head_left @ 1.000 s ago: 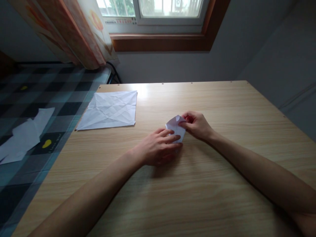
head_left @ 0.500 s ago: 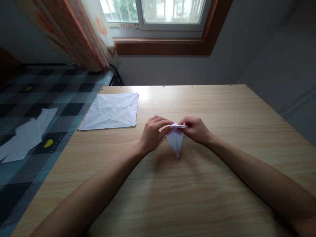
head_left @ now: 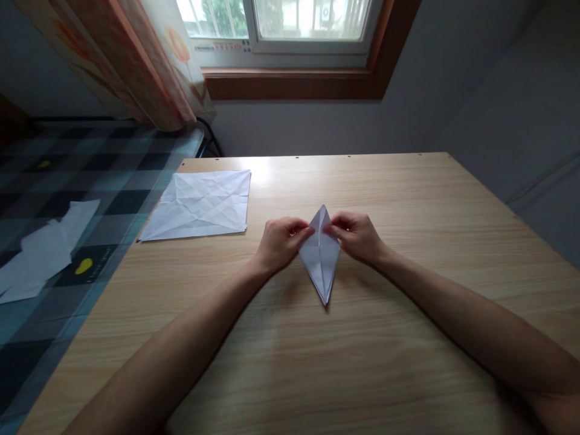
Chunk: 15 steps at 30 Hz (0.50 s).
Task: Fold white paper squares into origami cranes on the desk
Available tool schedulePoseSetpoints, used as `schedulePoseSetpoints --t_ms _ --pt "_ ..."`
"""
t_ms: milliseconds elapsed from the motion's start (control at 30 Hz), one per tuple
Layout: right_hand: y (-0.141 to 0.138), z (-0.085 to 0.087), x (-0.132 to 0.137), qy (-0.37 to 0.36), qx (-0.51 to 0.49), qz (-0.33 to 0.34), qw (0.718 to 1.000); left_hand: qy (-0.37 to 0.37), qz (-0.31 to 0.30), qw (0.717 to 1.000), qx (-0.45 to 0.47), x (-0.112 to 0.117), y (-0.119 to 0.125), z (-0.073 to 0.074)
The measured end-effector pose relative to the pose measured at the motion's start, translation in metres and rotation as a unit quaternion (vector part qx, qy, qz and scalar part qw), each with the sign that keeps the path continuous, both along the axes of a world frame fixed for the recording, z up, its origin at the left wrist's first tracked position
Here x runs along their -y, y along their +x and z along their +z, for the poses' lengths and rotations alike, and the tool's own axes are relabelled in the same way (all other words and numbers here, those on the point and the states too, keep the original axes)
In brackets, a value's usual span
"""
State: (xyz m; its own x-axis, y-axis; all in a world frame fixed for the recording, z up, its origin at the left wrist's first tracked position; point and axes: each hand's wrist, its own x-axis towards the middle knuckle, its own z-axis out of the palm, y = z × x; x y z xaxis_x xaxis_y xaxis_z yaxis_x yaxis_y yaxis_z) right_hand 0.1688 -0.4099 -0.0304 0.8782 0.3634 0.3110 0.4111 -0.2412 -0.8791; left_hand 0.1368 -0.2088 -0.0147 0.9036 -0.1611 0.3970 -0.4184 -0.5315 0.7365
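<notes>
A folded white paper (head_left: 321, 260), shaped like a long diamond with a crease down its middle, is held between my two hands above the wooden table (head_left: 290, 362). Its narrow lower tip points toward me and the shorter tip points away. My left hand (head_left: 283, 241) pinches its left upper edge between thumb and fingers. On the opposite edge, my right hand (head_left: 357, 234) grips it the same way, with the thumb on the front face.
A creased white sheet (head_left: 197, 205) lies at the table's far left corner. Torn white paper pieces (head_left: 45, 257) rest on a checked bed cover (head_left: 27, 338) left of the table. Beyond the table are a window (head_left: 312, 24) and a curtain (head_left: 149, 66).
The paper's upper part, earlier seen edge-on as a flap, now stands out as a point facing away, so the whole diamond shows. Both hands stay at its sides. The view shifted slightly.
</notes>
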Motion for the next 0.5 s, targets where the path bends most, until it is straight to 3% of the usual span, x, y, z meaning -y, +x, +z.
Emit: schedulePoseSetpoints --t_ms 267,500 --pt "-0.004 0.0106 0.0075 -0.154 0.073 0.008 0.985 -0.083 0.028 0.993 -0.08 -0.0025 0.0022 0.001" --pt "0.0002 0.0109 0.0091 -0.198 0.115 0.034 0.973 -0.051 0.028 0.994 -0.092 -0.0045 0.0015 0.0039"
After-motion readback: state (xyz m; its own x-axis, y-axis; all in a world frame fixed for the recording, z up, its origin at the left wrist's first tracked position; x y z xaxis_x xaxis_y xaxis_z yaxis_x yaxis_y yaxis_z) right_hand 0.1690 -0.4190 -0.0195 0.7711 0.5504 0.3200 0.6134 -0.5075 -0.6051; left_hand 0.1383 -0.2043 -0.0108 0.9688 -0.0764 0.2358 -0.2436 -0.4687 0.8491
